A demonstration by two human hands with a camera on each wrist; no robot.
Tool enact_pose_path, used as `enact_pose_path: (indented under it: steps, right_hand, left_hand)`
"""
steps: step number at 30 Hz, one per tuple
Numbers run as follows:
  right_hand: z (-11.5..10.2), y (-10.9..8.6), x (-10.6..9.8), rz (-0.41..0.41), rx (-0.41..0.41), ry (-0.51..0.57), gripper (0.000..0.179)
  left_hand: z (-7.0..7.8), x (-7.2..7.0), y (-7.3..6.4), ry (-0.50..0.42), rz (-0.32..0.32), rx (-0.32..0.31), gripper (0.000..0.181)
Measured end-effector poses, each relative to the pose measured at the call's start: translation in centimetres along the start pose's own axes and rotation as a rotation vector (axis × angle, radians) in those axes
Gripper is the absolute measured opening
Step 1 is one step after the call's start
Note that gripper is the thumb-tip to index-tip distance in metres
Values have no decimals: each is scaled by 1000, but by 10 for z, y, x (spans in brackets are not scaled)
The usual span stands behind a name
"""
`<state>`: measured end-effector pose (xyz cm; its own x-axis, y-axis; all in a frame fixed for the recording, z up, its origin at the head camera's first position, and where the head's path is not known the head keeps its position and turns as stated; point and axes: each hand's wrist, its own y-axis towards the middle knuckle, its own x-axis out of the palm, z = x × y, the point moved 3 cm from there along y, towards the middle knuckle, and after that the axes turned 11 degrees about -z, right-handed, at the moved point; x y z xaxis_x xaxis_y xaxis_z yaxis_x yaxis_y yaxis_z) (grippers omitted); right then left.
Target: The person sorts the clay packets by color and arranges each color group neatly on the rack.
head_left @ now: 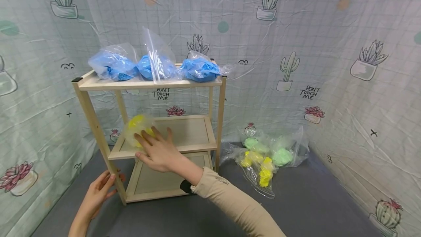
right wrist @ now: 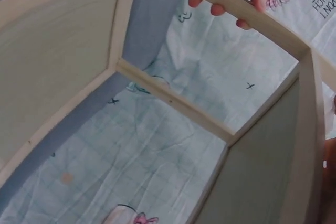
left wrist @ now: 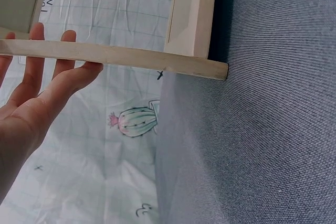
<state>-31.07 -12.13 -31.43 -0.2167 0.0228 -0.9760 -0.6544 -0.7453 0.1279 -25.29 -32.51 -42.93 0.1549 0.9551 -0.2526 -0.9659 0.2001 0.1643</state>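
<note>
r hand (head_left: 158, 153), fingers spread & nearly straight, touches bag w/ yellow stuff (head_left: 135, 124) at l end of mid shelf (head_left: 187, 131); l hand (head_left: 98, 191) grips front l post (head_left: 100, 138), thumb on one side, fingers on the other.

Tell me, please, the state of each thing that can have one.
Rack: upright.
Left blue bag: filled, on the top tier.
Middle blue bag: same, its clear end standing up.
Right blue bag: same tier, filled.
Yellow bag: at the middle tier, left side.
Bag pile: green and yellow, beside the rack.
Left grip: holding a post.
Right grip: spread on the yellow bag.
</note>
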Motion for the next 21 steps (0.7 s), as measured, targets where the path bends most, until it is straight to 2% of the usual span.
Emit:
enact_pose_path:
  steps: [6,12,15,21]
  right_hand:
    - [4,-6,1,25,-31,-2,55]
    - [15,-29,2,91,-73,-12,52]
    - [23,-45,1,170,-112,-18,49]
    - [41,-84,-1,388,-229,16,41]
  left_hand:
    - [0,-1,0,-6,-4,0,33]
    - [-1,-1,1,-36,-3,11,30]
    - [-2,-1,1,-43,0,11,29]
    - [-2,-1,2,-49,4,10,27]
